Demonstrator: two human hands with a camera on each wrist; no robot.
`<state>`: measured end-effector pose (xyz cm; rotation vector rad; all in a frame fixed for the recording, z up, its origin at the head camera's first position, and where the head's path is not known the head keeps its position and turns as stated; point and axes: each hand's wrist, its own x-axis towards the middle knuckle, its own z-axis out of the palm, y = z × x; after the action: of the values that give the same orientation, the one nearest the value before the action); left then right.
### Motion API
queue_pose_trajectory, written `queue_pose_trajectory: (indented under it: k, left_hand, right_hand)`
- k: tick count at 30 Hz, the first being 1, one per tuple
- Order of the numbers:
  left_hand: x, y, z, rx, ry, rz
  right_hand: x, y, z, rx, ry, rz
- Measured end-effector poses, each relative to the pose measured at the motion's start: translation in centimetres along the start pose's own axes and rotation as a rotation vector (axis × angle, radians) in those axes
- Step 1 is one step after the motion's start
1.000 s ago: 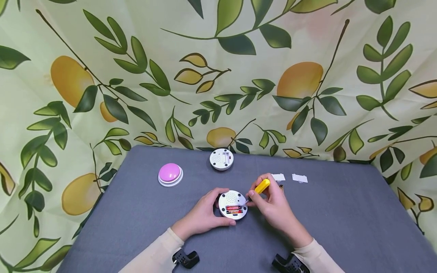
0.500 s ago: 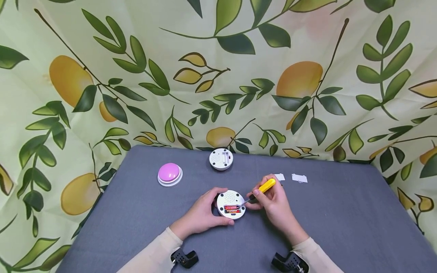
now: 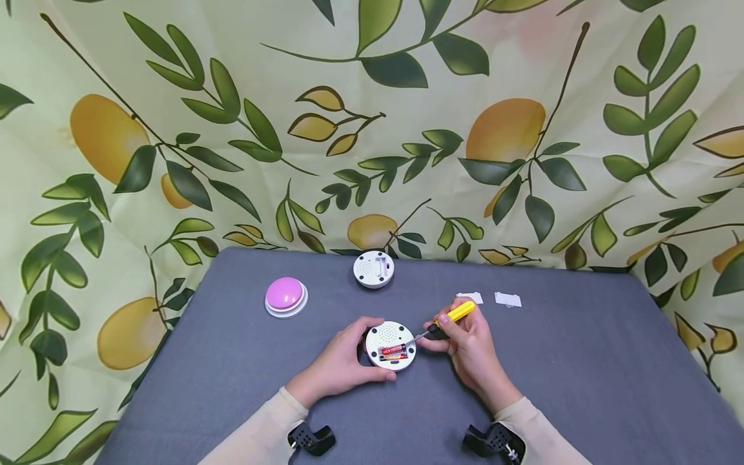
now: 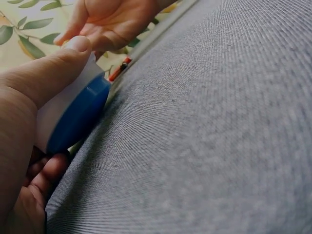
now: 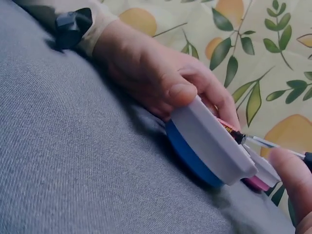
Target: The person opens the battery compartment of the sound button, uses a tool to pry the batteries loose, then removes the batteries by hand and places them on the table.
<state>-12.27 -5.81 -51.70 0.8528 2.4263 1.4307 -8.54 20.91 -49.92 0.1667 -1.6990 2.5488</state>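
Observation:
My left hand (image 3: 340, 361) grips a round white push-button device (image 3: 388, 332), fingers behind it and thumb along its near edge. Its underside faces up, and a blue dome (image 4: 80, 114) shows beneath it in the left wrist view. Two red batteries (image 3: 393, 354) sit in its uncovered compartment. The upper battery is tilted, its right end raised; in the right wrist view that battery end (image 5: 237, 136) sticks up past the rim. My right hand (image 3: 473, 355) pinches a yellow-handled screwdriver (image 3: 462, 311), whose metal shaft (image 5: 263, 142) reaches that raised end.
An upturned white device (image 3: 372, 270) with an uncovered compartment lies at the back. A pink-domed button (image 3: 285, 294) stands at the left. Two white battery covers, one partly behind the right hand, lie at the right; the farther cover (image 3: 508, 299) is fully visible. Leaf-patterned fabric (image 3: 372, 181) hangs behind.
The screwdriver has drawn back to the right and lies flatter. The upper battery's right end has risen out of its slot. The left hand keeps its grip on the device.

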Motion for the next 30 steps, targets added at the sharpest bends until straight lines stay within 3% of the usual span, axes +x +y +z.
queue_pose_trajectory:
  k: [8, 17, 25, 30]
  left_hand:
    - [0.02, 0.04, 0.01, 0.018, 0.000, 0.010]
    - [0.03, -0.03, 0.03, 0.058, -0.018, 0.121]
    - [-0.14, -0.13, -0.01, 0.073, -0.009, 0.130]
    - [-0.15, -0.27, 0.12, 0.077, 0.027, 0.177]
  right_hand:
    - [0.08, -0.02, -0.01, -0.013, 0.030, -0.019]
    - [0.41, 0.15, -0.10, 0.019, 0.121, -0.026]
    - [0.49, 0.34, -0.15, 0.037, 0.121, -0.021]
    - [0.38, 0.41, -0.22, 0.071, 0.118, -0.034]
